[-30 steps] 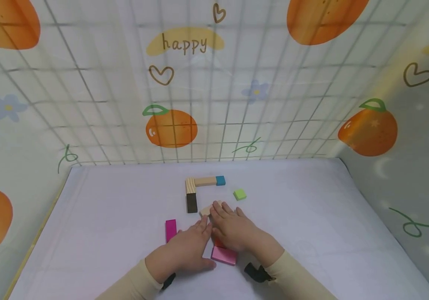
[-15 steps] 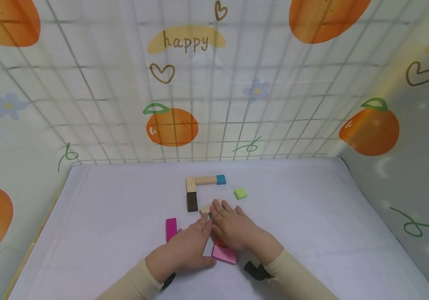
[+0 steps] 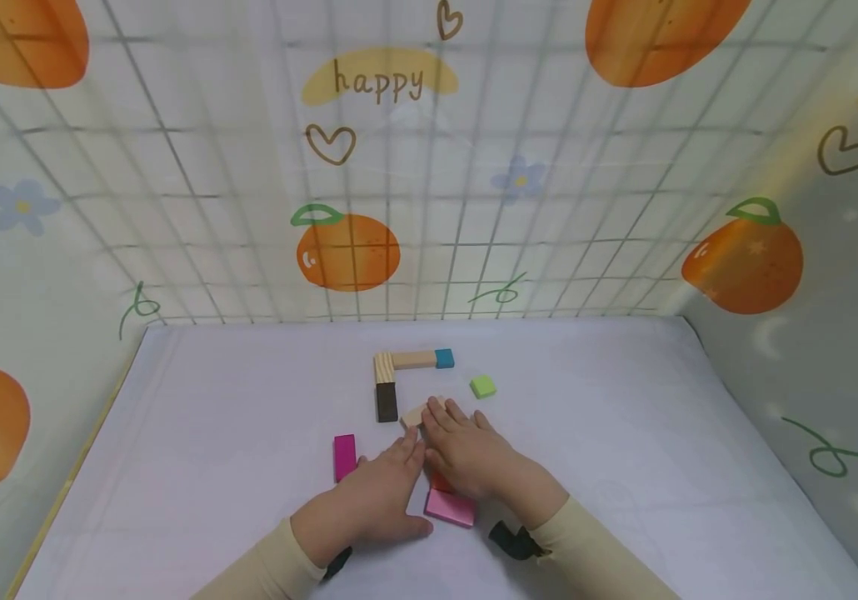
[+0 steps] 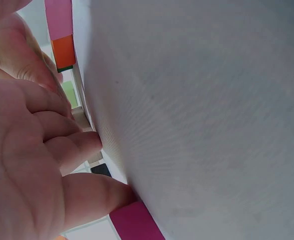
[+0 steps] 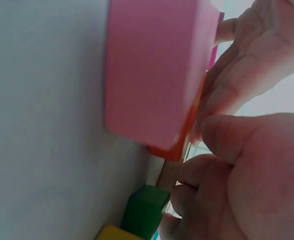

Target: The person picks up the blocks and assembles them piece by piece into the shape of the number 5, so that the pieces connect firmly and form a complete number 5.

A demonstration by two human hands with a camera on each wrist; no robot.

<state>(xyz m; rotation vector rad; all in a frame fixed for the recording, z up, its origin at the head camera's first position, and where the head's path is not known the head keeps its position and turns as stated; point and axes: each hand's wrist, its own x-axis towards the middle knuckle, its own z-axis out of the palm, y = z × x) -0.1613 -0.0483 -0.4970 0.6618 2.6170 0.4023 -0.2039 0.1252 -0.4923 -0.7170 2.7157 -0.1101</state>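
In the head view my left hand [image 3: 372, 492] lies low with its fingers extended and its fingertips right at one end of a plain wooden block [image 3: 412, 417]. The little finger reaches down beside a magenta block [image 4: 136, 222] in the left wrist view. My right hand [image 3: 466, 450] spreads flat over the other end of the wooden block and hides part of it. Under and beside that palm, an orange-red block [image 3: 440, 482] meets a pink block [image 3: 450, 508]. A dark green block [image 5: 145, 210] and a yellow block [image 5: 117, 234] show only in the right wrist view, beneath the right hand.
Beyond the hands, a dark block [image 3: 387, 403], a striped wooden block [image 3: 384, 367], a long wooden block [image 3: 415, 360] and a blue block [image 3: 445, 358] form a corner shape. A light green block [image 3: 483, 386] lies to their right. A printed curtain stands behind the white table [image 3: 234, 417].
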